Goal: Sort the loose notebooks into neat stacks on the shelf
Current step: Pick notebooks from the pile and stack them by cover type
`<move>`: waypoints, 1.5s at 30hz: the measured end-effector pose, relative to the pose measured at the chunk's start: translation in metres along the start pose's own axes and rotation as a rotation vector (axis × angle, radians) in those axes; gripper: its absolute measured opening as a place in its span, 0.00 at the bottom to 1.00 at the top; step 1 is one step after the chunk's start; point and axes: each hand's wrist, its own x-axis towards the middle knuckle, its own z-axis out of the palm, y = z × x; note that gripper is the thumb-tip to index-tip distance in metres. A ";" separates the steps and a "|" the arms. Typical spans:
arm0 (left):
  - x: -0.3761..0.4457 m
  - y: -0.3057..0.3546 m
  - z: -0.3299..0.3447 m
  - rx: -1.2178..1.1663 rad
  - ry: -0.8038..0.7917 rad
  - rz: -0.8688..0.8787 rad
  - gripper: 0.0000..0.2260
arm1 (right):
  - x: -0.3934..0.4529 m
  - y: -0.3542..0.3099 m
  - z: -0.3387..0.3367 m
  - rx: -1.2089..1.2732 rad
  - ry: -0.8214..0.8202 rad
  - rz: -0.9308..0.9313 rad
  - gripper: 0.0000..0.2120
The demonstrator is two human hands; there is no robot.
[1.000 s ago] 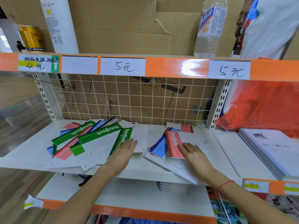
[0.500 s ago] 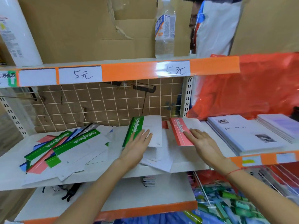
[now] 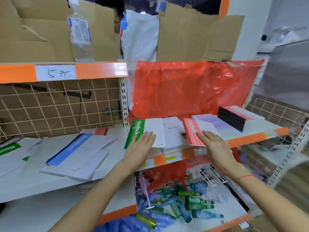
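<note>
**A:** Where do things stand on the shelf?

**B:** The left hand (image 3: pixel 142 144) lies flat, fingers straight, on the white notebook with a green "NoteBook" spine strip (image 3: pixel 147 132). The right hand (image 3: pixel 213 143) lies the same way on the white notebook with a red spine strip (image 3: pixel 194 133). Neither hand curls round anything; both just press. The two notebooks sit on the right-hand white shelf with an orange front edge (image 3: pixel 247 139), on top of a low stack of white booklets (image 3: pixel 172 131).

**A:** So how should this step go?

**B:** I'd judge they are being laid onto separate stacks. Keep the palms flat and slide each one until its spine is parallel with the shelf front, since the red one sits askew and overhangs the edge. Thin covers like these probably buckle if pushed from a corner.

**A:** And the rest?

**B:** The blue-spined white notebook (image 3: pixel 75 151) and other loose ones lie scattered on the left white shelf (image 3: pixel 50 185). A dark stack of books (image 3: pixel 232 119) stands near the red one, so leave a gap.
</note>
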 end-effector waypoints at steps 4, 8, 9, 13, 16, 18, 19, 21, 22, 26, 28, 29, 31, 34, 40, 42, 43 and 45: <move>0.036 0.060 0.010 -0.019 -0.014 0.025 0.38 | -0.023 0.059 -0.012 0.014 -0.021 0.012 0.39; 0.073 0.099 0.017 -0.051 0.051 0.059 0.36 | -0.034 0.108 -0.020 0.018 -0.006 0.049 0.36; 0.084 0.107 0.020 -0.045 0.045 0.053 0.36 | -0.036 0.119 -0.019 0.014 0.000 0.059 0.36; 0.129 0.131 0.033 0.013 0.056 0.093 0.37 | -0.041 0.160 -0.010 -0.025 0.024 0.096 0.38; 0.161 0.145 0.056 0.043 0.045 0.111 0.39 | -0.040 0.191 0.001 -0.041 0.024 0.108 0.40; 0.183 0.156 0.064 0.020 0.060 0.125 0.37 | -0.036 0.212 0.010 -0.042 0.008 0.109 0.38; 0.194 0.163 0.069 0.016 0.063 0.130 0.37 | -0.034 0.222 0.014 -0.042 0.008 0.108 0.35; 0.216 0.174 0.079 0.008 0.076 0.143 0.34 | -0.027 0.244 0.020 -0.054 0.014 0.095 0.28; 0.225 0.178 0.084 0.012 0.096 0.152 0.30 | -0.022 0.254 0.022 -0.062 0.008 0.079 0.27; 0.255 0.182 0.100 0.001 0.100 0.165 0.27 | -0.001 0.288 0.023 -0.065 0.024 0.081 0.37; 0.268 0.188 0.109 0.026 0.102 0.139 0.24 | 0.006 0.302 0.024 -0.081 0.047 0.070 0.37; 0.274 0.191 0.113 0.021 0.101 0.134 0.23 | 0.008 0.310 0.027 -0.085 0.048 0.065 0.37; 0.285 0.197 0.118 0.010 0.081 0.108 0.31 | 0.011 0.329 0.035 -0.084 0.037 0.072 0.37; 0.298 0.203 0.124 0.000 0.078 0.083 0.38 | 0.016 0.353 0.050 -0.049 0.025 0.084 0.36; 0.321 0.222 0.143 0.025 0.114 -0.006 0.38 | 0.041 0.406 0.089 0.062 -0.045 -0.018 0.39; 0.329 0.230 0.147 0.034 0.146 -0.054 0.38 | 0.049 0.421 0.102 0.107 -0.083 -0.069 0.40; 0.332 0.236 0.150 0.037 0.162 -0.074 0.37 | 0.052 0.430 0.108 0.118 -0.100 -0.103 0.40; 0.337 0.249 0.152 0.049 0.172 -0.112 0.34 | 0.057 0.446 0.117 0.148 -0.118 -0.169 0.40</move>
